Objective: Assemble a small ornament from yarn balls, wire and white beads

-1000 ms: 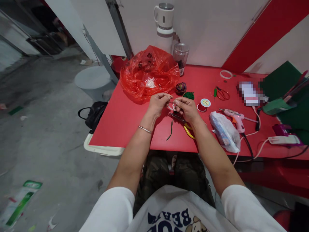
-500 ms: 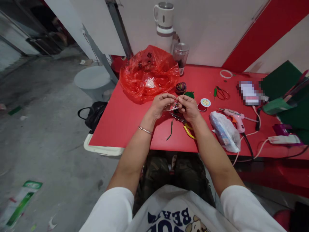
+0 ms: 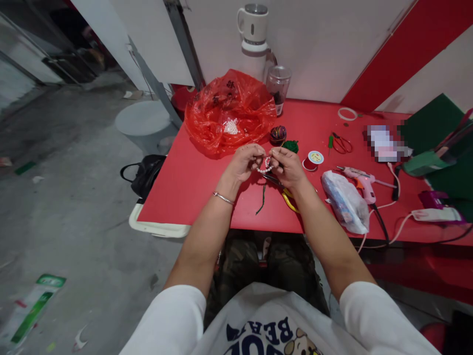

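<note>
Over the red table (image 3: pixel 192 187), my left hand (image 3: pixel 244 162) and my right hand (image 3: pixel 288 166) are brought together, fingers pinched. Between them hangs a short curved string of white beads (image 3: pixel 265 166), each hand holding one end. A silver bangle sits on my left wrist. Just below the hands lie yellow-handled pliers (image 3: pixel 286 196) and a short green wire piece (image 3: pixel 261 197) on the table.
A crumpled red plastic bag (image 3: pixel 229 116) with white beads sits behind the hands. To the right lie a multicoloured thread ball (image 3: pixel 278 133), a red spool (image 3: pixel 312 160), small scissors (image 3: pixel 340 143), a glue gun (image 3: pixel 360 180), a clear packet (image 3: pixel 343 199) and green sheets (image 3: pixel 436 128). A white kettle (image 3: pixel 254 27) stands at the back.
The hands came closer together, and the bead string now hangs in a visible curve between the fingertips. The camera shifted slightly.
</note>
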{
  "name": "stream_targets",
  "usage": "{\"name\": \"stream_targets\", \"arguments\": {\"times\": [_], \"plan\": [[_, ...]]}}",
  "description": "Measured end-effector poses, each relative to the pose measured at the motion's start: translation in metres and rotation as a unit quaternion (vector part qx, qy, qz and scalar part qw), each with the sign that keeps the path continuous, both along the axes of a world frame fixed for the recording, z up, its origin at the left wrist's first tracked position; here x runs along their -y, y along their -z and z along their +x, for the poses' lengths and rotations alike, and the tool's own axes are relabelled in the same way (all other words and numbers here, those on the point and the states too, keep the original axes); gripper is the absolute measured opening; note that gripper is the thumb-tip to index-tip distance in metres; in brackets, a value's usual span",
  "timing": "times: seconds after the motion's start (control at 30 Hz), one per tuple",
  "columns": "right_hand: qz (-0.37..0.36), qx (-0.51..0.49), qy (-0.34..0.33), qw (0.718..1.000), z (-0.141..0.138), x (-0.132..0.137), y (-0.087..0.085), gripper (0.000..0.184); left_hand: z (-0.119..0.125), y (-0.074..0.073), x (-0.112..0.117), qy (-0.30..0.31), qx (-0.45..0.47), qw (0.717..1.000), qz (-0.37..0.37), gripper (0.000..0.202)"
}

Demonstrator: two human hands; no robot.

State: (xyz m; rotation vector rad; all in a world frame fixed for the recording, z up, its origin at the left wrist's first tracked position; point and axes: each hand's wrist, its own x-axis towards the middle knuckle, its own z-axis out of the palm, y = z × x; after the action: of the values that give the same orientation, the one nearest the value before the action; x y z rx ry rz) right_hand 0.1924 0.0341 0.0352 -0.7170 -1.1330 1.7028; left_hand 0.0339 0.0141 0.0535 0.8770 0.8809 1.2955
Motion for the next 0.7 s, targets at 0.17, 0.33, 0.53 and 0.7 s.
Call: {"name": "stream_targets", "arguments": {"times": [0.17,0.33,0.53,0.7], "plan": [[0.069,0.101,0.02,0.992,0.0018,0.0003,-0.0008,0.055,-0.0017,-0.0019,0.0012,0.022,-0.015,0.999,-0.033,0.017],[0.169,0.147,0.043,0.974,0.0056,0.0,0.0004,0.05,-0.0029,-0.0037,0.0003,0.02,-0.036,0.999,-0.032,0.014],[0.353,0.27,0.156,0.882,0.0072,0.0015,0.0016,0.025,-0.0042,0.0012,-0.0016,-0.001,-0.042,0.999,-0.011,0.014],[0.377,0.321,0.164,0.853,0.0086,0.0017,0.0017,0.026,-0.0054,0.002,-0.0026,-0.031,-0.007,0.999,0.001,0.018]]}}
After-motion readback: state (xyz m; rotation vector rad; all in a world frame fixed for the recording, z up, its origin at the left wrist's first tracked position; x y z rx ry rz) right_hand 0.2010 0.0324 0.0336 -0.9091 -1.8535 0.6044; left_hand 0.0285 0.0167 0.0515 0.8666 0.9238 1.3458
